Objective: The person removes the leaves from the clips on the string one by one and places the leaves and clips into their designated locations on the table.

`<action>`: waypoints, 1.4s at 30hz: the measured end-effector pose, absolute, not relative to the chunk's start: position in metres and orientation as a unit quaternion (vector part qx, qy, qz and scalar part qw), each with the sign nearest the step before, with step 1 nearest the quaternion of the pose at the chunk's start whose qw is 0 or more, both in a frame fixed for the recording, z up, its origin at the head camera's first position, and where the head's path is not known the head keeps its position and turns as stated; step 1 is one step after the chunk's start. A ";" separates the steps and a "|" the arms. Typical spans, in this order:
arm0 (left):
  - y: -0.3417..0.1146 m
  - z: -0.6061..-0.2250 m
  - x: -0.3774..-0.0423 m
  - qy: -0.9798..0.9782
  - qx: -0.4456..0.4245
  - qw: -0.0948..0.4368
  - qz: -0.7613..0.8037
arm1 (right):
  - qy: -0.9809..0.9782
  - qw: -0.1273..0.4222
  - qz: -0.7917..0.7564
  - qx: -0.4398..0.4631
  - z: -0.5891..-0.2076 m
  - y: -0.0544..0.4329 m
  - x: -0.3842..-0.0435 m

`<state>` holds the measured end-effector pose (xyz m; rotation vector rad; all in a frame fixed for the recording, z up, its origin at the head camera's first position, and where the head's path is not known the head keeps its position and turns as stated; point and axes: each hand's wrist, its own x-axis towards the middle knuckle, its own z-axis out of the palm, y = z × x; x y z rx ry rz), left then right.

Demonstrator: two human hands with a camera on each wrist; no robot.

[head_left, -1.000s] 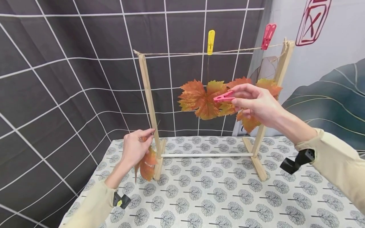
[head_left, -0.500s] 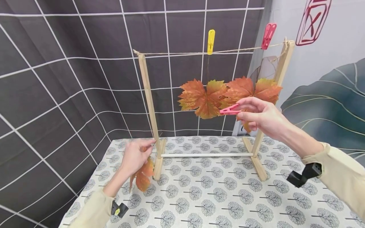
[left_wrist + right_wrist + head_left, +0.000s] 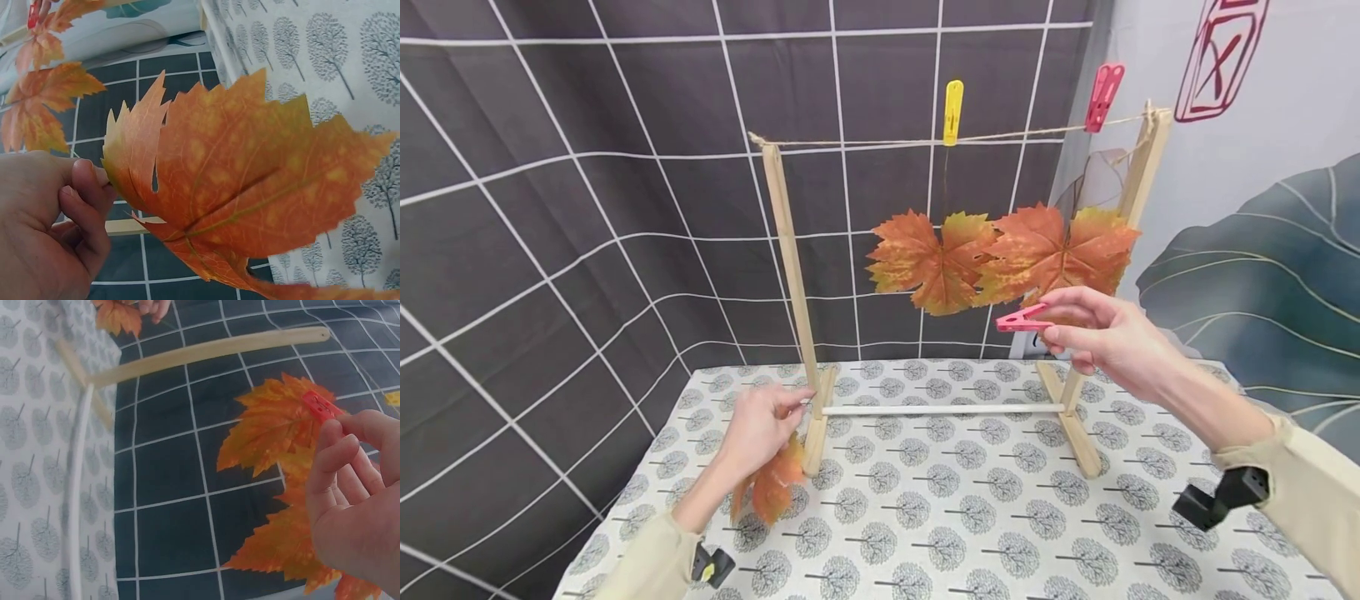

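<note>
My left hand (image 3: 766, 427) pinches the stem of an orange maple leaf (image 3: 250, 181) beside the rack's left post; the leaf hangs below the fingers, low over the table. In front of the right-hand hanging leaf (image 3: 1060, 250), my right hand (image 3: 1116, 337) holds a pink clothespin (image 3: 1022, 320) between thumb and fingers, its tip pointing left. A second hanging leaf (image 3: 934, 262) is at mid-rack, its stem under a yellow clothespin (image 3: 952, 112) on the twine. Another pink clothespin (image 3: 1103, 98) grips the twine near the right post.
The wooden rack has a left post (image 3: 790, 258), a right post (image 3: 1146, 167) and a white crossbar (image 3: 940, 409) low between its feet. Twine (image 3: 865, 143) runs between the post tops. A tree-print cloth (image 3: 940, 508) covers the table; a dark grid curtain (image 3: 625, 275) hangs behind.
My left hand has lowered with its leaf, which now hangs nearer the table. My right hand has moved down and to the right with the pink clothespin, uncovering more of the right-hand leaf.
</note>
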<state>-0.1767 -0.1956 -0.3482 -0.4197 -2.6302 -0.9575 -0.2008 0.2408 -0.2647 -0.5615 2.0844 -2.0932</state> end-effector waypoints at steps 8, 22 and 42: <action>-0.196 -0.359 -0.176 -0.918 -0.176 0.198 -0.295 | 0.691 0.060 -0.695 -0.189 -0.286 0.252 -0.195; -0.195 -0.370 -0.171 -0.931 -0.165 0.183 -0.268 | 0.671 0.071 -0.715 -0.183 -0.327 0.273 -0.183; -0.187 -0.389 -0.170 -0.932 -0.171 0.135 -0.288 | 0.683 0.080 -0.710 -0.155 -0.380 0.292 -0.166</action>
